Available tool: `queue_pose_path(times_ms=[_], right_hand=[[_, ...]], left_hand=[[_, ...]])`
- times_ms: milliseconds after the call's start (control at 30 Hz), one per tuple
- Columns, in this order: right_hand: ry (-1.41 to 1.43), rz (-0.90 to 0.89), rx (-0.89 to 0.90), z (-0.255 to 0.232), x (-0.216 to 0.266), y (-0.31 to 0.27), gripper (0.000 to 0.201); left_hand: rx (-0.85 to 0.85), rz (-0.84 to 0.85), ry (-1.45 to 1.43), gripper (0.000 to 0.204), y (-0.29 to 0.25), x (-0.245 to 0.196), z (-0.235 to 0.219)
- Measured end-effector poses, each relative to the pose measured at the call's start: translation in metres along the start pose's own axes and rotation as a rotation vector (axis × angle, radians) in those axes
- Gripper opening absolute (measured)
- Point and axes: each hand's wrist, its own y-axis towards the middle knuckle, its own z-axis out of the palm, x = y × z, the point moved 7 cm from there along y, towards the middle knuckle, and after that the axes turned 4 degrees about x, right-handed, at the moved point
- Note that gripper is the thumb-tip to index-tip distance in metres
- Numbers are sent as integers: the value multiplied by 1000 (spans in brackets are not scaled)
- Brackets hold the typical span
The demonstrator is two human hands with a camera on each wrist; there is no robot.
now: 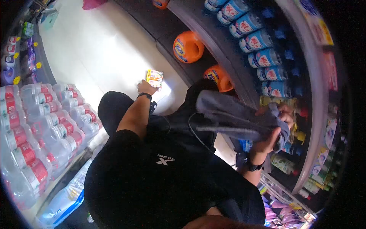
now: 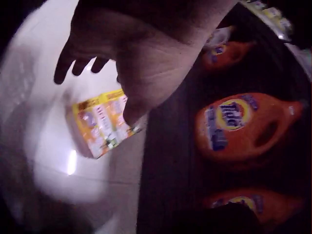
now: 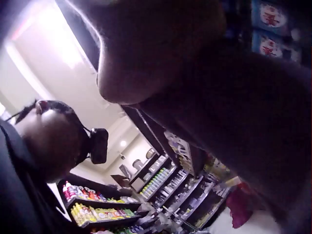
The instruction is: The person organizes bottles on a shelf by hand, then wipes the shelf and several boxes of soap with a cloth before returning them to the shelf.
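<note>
In the head view my left hand reaches down to a small yellow-and-orange printed box on the pale floor. The left wrist view has the hand above the box, fingers spread and extended, the thumb overlapping the box's near corner. At the right, my right hand grips a bunched grey cloth, which hangs across toward my knees. Dark cloth fills much of the right wrist view, beside part of the hand.
Orange Tide detergent jugs stand on the dark bottom shelf close to the box. Blue-labelled bottles line the shelf above. Shrink-wrapped bottle packs are stacked on the left, near a white-and-blue bag.
</note>
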Motion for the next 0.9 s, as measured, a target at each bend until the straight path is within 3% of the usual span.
queue_pose_path(times_ms=[67, 167, 233, 300, 333, 400, 433, 467, 500, 533, 600, 667, 700, 767, 800, 833, 867, 900], right_hand=[[261, 136, -152, -8, -43, -23, 56], [123, 599, -66, 13, -84, -44, 74], [144, 672, -84, 33, -91, -44, 71], [-29, 856, 207, 58, -97, -52, 69], [128, 1018, 200, 69, -100, -58, 68], [100, 958, 375, 60, -122, -67, 68], [108, 959, 379, 65, -119, -64, 68], [340, 985, 361, 82, -112, -60, 69], [578, 999, 340, 98, -108, -55, 70], [599, 993, 343, 106, -110, -53, 70], [513, 811, 470, 118, -116, -47, 73], [507, 688, 599, 141, -132, -42, 79], [554, 586, 599, 157, -127, -34, 81], [611, 472, 576, 180, -122, -24, 83], [498, 296, 656, 189, -115, -20, 77], [379, 119, 729, 202, -107, -17, 72], [174, -112, 695, 217, -95, -15, 70], [147, -304, 586, 220, -78, -1, 71]], left_hand=[[-15, -56, -40, 113, -12, -5, 7], [-114, 28, -134, 136, -2, -19, 24], [-154, 8, -74, 140, 3, -29, 36], [-273, -19, 39, 137, 4, -34, 39], [-267, -16, 30, 137, 7, -35, 40], [-224, -11, -7, 130, 4, -29, 34], [-216, 12, -9, 124, 1, -30, 25], [-223, 4, -3, 124, -5, -31, 16], [-95, -109, -24, 123, -15, -33, 8], [28, -219, -47, 123, -22, -33, 5], [47, -215, -118, 118, -16, -27, 13], [606, 423, -778, 73, -22, -72, 34], [590, 423, -765, 73, -44, -74, 7], [631, 562, -1093, 65, -139, -100, -84], [625, 572, -1074, 65, -167, -103, -104], [720, 678, -1288, 72, -197, -110, -124], [820, 781, -1502, 79, -227, -116, -143], [819, 788, -1487, 79, -250, -118, -153]])
